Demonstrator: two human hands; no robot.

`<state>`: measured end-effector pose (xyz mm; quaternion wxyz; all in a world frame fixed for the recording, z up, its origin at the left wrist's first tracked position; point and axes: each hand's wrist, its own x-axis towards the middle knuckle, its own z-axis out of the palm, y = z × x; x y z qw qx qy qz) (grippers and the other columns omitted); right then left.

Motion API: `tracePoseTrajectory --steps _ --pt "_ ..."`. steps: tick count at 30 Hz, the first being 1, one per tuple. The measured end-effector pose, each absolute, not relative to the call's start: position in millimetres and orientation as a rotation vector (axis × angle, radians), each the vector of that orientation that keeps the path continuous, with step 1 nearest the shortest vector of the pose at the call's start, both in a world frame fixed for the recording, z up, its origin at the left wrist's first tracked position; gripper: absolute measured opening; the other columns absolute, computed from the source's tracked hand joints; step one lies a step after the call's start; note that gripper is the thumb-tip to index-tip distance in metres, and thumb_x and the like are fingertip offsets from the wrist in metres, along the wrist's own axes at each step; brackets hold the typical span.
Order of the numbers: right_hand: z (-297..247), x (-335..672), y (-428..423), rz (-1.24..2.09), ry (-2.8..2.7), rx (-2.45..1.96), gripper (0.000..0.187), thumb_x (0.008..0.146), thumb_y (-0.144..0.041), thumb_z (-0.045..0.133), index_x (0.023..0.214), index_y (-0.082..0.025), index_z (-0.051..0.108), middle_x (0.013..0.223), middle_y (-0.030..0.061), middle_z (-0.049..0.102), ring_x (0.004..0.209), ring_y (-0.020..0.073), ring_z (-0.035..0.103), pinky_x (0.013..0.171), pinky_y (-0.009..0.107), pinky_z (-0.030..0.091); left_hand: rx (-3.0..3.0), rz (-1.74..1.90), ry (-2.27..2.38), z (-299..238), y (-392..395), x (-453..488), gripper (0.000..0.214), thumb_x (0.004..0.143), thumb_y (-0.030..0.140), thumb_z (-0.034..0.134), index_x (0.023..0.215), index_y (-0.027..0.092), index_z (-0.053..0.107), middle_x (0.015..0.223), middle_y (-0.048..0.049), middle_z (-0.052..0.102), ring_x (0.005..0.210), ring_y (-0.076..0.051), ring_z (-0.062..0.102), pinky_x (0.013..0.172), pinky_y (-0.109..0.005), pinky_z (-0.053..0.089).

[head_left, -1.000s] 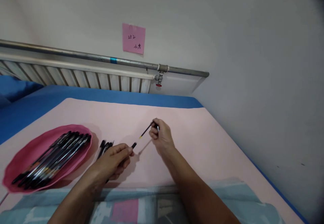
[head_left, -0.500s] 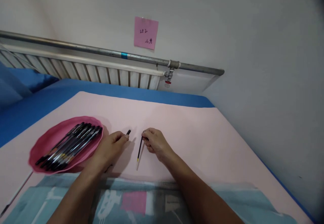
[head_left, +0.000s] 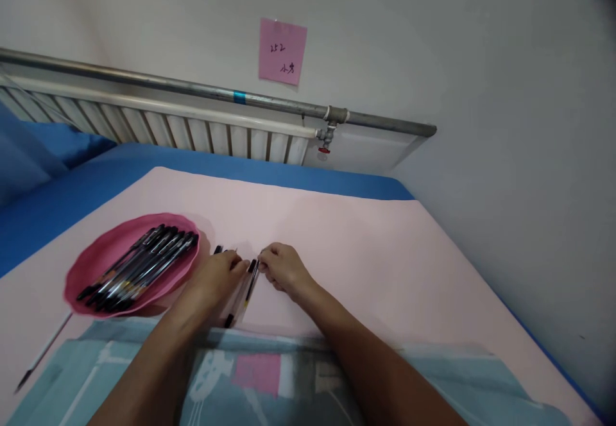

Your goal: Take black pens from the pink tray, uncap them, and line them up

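My left hand (head_left: pixel 219 277) and my right hand (head_left: pixel 283 271) meet low over the pink sheet (head_left: pixel 366 253), fingertips almost touching. My left fingers are pinched on the upper end of a clear pen barrel (head_left: pixel 235 304) with a black tip, which slants down toward me. Beside it lies a thin dark refill (head_left: pixel 249 290), its top end pinched in my curled right fingers. Both parts rest on or just above the sheet. Another black pen end (head_left: pixel 218 249) peeks out behind my left hand.
A pink oval tray (head_left: pixel 91 265) holds several black pens (head_left: pixel 144 262) at the left. One thin refill (head_left: pixel 43 352) lies loose near the lower left. A patterned cloth (head_left: pixel 269 381) covers the near edge. Blue bedding, a radiator and a wall stand behind.
My hands have come together. The barrel and the refill, held apart and up a second ago, now sit side by side down at the sheet, nearer the tray.
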<state>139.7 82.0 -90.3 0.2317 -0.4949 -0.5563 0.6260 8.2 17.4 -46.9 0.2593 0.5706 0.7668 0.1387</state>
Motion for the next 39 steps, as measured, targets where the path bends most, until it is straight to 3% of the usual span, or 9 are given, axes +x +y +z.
tracePoseTrajectory --steps 5,10,18,25,39 --pt "-85 138 82 1.669 -1.631 -1.378 0.01 0.068 -0.021 0.057 0.059 -0.018 0.054 0.053 -0.001 0.056 0.041 0.0068 0.039 0.039 0.02 0.023 1.479 0.45 2.175 -34 14 -6 0.034 0.08 0.04 0.037 0.08 0.017 0.062 0.078 -0.0088 0.068 0.071 -0.02 0.059 0.061 -0.027 0.035" --pt "-77 140 76 1.314 -1.998 -1.449 0.007 0.067 -0.016 0.055 0.061 -0.018 0.059 0.057 -0.0002 0.059 0.053 0.0101 0.046 0.048 0.022 0.028 1.462 0.533 2.188 -34 11 -15 0.035 0.079 0.044 0.039 0.076 0.018 0.062 0.074 -0.0069 0.067 0.07 -0.02 0.059 0.059 -0.027 0.036" --pt "-79 146 62 1.04 -2.287 -1.183 0.012 0.075 -0.016 0.05 0.07 -0.018 0.06 0.068 0.0017 0.062 0.061 0.0118 0.05 0.055 0.023 0.031 1.445 0.606 2.182 -32 10 -14 0.031 0.078 0.04 0.04 0.072 0.018 0.061 0.068 -0.0055 0.065 0.065 -0.019 0.057 0.058 -0.027 0.036" --pt "-79 139 58 1.043 -2.366 -0.974 0.011 0.076 -0.014 0.05 0.073 -0.019 0.06 0.072 0.0 0.061 0.066 0.0125 0.051 0.06 0.023 0.034 1.374 0.623 2.168 -32 8 -13 0.03 0.079 0.038 0.04 0.077 0.017 0.061 0.062 -0.005 0.063 0.055 -0.018 0.057 0.052 -0.026 0.035" --pt "-80 139 59 1.032 -2.434 -0.942 0.012 0.078 -0.016 0.052 0.08 -0.02 0.063 0.078 0.0012 0.064 0.072 0.0141 0.054 0.065 0.025 0.036 1.453 0.603 2.181 -33 8 -16 0.031 0.08 0.037 0.039 0.077 0.016 0.062 0.075 -0.0082 0.066 0.069 -0.02 0.059 0.06 -0.027 0.037"
